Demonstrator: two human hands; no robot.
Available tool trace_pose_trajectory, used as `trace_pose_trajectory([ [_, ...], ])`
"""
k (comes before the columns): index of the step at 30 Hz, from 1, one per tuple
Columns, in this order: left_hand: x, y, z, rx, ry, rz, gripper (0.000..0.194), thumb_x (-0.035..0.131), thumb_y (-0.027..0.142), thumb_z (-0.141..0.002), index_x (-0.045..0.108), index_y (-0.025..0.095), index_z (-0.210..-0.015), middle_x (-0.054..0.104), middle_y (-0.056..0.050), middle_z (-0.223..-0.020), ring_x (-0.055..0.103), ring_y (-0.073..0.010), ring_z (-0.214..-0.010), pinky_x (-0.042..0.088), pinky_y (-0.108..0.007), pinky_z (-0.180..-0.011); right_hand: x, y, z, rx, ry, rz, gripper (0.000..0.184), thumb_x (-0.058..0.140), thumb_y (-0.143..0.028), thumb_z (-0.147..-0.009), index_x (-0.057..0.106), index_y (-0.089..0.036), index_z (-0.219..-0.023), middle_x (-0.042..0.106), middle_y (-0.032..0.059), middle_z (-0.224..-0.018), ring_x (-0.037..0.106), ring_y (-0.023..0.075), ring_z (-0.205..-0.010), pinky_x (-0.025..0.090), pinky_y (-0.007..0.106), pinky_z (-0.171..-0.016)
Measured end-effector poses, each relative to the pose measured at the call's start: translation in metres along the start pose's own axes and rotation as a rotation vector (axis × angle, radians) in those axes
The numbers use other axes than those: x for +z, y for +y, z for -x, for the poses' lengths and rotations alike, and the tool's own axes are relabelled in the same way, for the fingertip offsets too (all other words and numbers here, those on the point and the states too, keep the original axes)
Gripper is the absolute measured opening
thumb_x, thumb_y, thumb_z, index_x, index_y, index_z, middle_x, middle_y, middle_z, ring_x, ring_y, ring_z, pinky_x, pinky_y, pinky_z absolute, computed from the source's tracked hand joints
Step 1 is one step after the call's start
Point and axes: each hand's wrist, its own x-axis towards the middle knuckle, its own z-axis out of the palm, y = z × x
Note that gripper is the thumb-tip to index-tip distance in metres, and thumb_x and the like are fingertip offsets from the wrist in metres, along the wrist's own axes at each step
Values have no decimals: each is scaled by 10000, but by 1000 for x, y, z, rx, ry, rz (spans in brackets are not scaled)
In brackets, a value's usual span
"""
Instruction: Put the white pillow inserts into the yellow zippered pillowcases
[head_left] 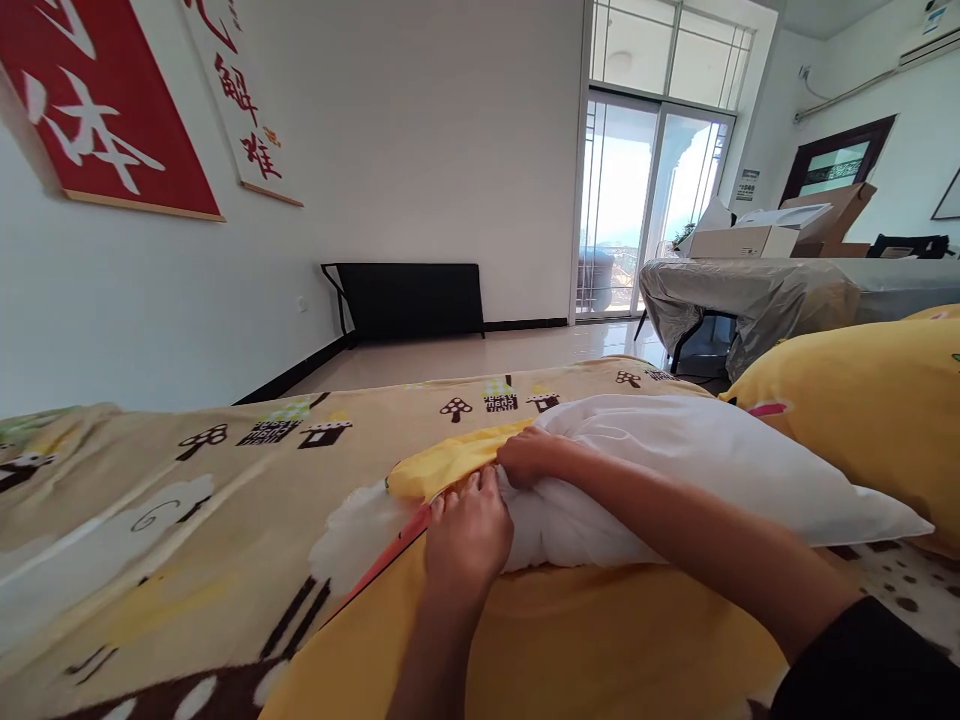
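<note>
A white pillow [675, 450] lies in the middle right of the bed, its left end partly inside a yellow pillowcase [570, 620]. My left hand [472, 530] is closed on the edge of the pillowcase at its opening. Right beside it, my right hand [529, 455] grips the white pillow's left end near the same opening, its fingers partly hidden. A yellow flap of the case shows beyond both hands, and its lower part spreads toward me under my forearms.
The bed has a beige patterned blanket [247, 510]. Another yellow pillow [862, 410] lies at the right. Beyond the bed stand a plastic-covered table [750, 290] with boxes [742, 242] and a black folded panel [412, 300] against the wall.
</note>
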Motion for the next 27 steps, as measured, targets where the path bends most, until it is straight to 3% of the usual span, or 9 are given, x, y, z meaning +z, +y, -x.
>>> trace_pose_trajectory([
  [3, -8, -8, 4, -2, -51, 24, 476, 233, 120, -887, 483, 110, -1292, 626, -160, -1188, 582, -291, -1078, 387, -419, -928, -2, 0, -1, -2, -16, -9, 337, 551, -188, -735, 646, -130, -1053, 671, 154, -1095, 622, 252, -1058, 502, 370, -857],
  [7, -15, -19, 6, -52, -27, -86, 429, 259, 115, -877, 542, 169, -1194, 695, -104, -1025, 600, -268, -1024, 204, -544, -1033, -2, 2, -4, 1, -27, -36, 373, 563, -185, -716, 639, -125, -1075, 659, 165, -1122, 620, 253, -1062, 502, 378, -862],
  [12, -6, -36, -8, -118, -39, -91, 395, 222, 104, -860, 588, 191, -979, 644, -117, -1035, 551, -277, -1045, 329, -495, -889, 0, 5, -10, 7, -28, -85, 381, 567, -199, -723, 637, -113, -1088, 647, 181, -1142, 610, 276, -1077, 501, 406, -869],
  [19, 12, -48, -32, -268, 110, 9, 329, 322, 225, -833, 458, 98, -1104, 550, -204, -1120, 502, -332, -1116, 359, -487, -871, 1, 7, -16, 20, -41, -124, 402, 569, -202, -738, 629, -102, -1122, 637, 190, -1159, 606, 292, -1082, 493, 422, -885],
  [23, 26, -59, -41, -282, -20, 83, 320, 311, 276, -843, 442, 111, -1084, 585, -203, -1093, 544, -336, -1085, 360, -501, -877, 1, 7, -18, 22, -48, -125, 415, 580, -193, -724, 630, -98, -1126, 638, 182, -1164, 606, 290, -1082, 494, 408, -885],
  [27, 30, -67, -40, -207, -115, 1, 289, 340, 174, -784, 486, 144, -1031, 573, -189, -1128, 515, -329, -1127, 362, -491, -885, 1, 7, -18, 22, -12, -134, 403, 599, -182, -705, 645, -101, -1098, 652, 169, -1142, 620, 281, -1054, 503, 375, -860],
])
